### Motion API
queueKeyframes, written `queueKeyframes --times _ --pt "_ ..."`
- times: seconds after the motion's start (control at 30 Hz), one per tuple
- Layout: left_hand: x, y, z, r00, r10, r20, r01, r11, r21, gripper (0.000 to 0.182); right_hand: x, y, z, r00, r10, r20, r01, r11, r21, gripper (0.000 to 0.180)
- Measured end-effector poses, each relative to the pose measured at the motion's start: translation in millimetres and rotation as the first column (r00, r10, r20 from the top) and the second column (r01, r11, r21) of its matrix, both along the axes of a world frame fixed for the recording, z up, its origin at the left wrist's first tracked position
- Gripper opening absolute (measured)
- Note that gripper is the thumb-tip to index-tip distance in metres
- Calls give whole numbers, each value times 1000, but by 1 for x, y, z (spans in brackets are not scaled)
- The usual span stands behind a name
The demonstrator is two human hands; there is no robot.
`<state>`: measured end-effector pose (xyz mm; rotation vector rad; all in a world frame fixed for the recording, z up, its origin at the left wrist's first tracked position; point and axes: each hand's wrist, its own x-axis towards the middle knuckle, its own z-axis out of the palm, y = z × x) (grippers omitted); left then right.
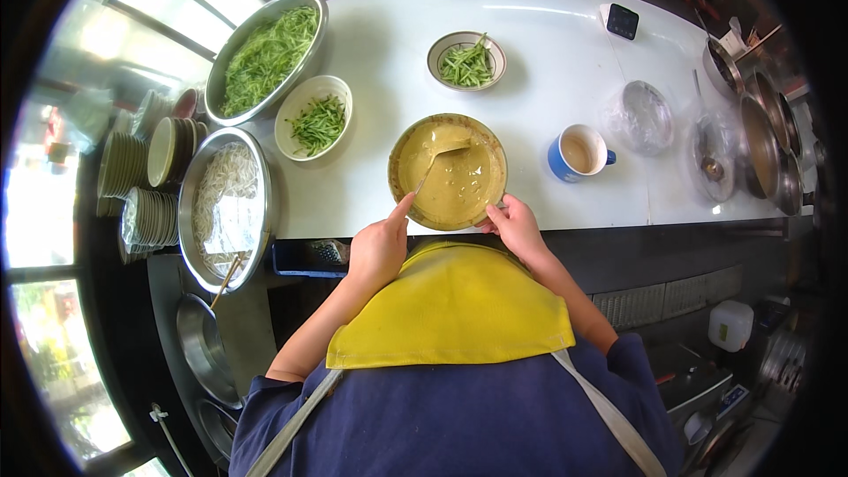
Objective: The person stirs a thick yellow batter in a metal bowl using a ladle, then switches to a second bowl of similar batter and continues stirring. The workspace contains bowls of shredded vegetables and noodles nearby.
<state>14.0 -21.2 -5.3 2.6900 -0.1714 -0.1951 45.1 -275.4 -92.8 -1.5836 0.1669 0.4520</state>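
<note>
Before me on the white table stands a round bowl of thick yellow-brown sauce. My left hand grips the thin handle of a metal spoon, whose head rests in the sauce. With thumb and fingers, my right hand holds the bowl's near right rim. Beyond it is a small patterned bowl of shredded cucumber. To the left, a white bowl also holds cucumber shreds. A blue mug with a light brown liquid stands to the right.
At left are a large metal basin of cucumber shreds, a metal basin of pale noodle-like strands with chopsticks, and stacked plates. Plastic-covered bowls and metal pans stand at right. A small dark-screened device sits far right.
</note>
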Motion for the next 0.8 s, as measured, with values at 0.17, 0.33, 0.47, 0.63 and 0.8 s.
queueKeyframes --times 0.17,0.33,0.47,0.63,0.8 --pt "4 -6 2 1000 -27 -1 27 999 19 47 -1 0 1 1000 -7 -28 8 998 60 19" --pt "2 0 13 1000 21 -3 -21 998 -56 48 -1 0 -4 1000 -12 3 12 999 52 18" --pt "5 -2 10 1000 7 -30 -8 1000 -16 48 0 2 -4 998 -40 -41 42 997 61 18" --pt "3 0 -1 999 -26 18 27 998 -48 48 -1 -1 -4 1000 -18 -12 18 999 33 18" --pt "-4 3 -9 999 -32 -3 32 999 6 54 0 1 -13 999 -37 3 37 999 9 19"
